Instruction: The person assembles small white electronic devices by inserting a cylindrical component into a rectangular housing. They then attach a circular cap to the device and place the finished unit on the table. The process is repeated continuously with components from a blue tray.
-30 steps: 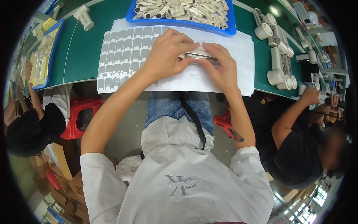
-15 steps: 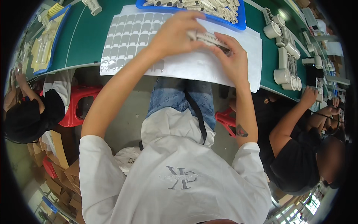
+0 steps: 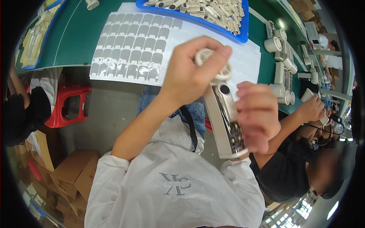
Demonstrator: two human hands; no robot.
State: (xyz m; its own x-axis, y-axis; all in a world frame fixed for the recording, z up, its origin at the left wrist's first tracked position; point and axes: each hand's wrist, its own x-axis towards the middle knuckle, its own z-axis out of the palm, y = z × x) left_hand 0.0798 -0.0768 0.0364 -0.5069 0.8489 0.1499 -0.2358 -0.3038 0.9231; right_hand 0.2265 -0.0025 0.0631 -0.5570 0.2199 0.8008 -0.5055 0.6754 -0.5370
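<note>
My left hand (image 3: 190,74) is closed around the ring-shaped head of a long white handheld device (image 3: 215,119), which slants down toward me. Along its face are a beige strip with a dark oval, and a dark recess with small parts toward the lower end. Beside its right edge is my right hand (image 3: 260,114), fingers curled and blurred; the thumb is hidden and I cannot tell whether it grips. Beyond my hands, a sheet of grey rounded stickers (image 3: 125,49) lies on white paper (image 3: 182,49).
A blue tray (image 3: 243,36) full of beige strips stands at the far side. Several white devices (image 3: 279,76) sit on the green table (image 3: 81,34) to the right. A co-worker's hand (image 3: 313,108) is at far right. A red stool (image 3: 70,104) and cardboard boxes (image 3: 76,171) stand left.
The handheld device has come off the paper toward me and tilted lengthwise. Both hands moved nearer, the left now around its ring head. The view has shifted slightly.
</note>
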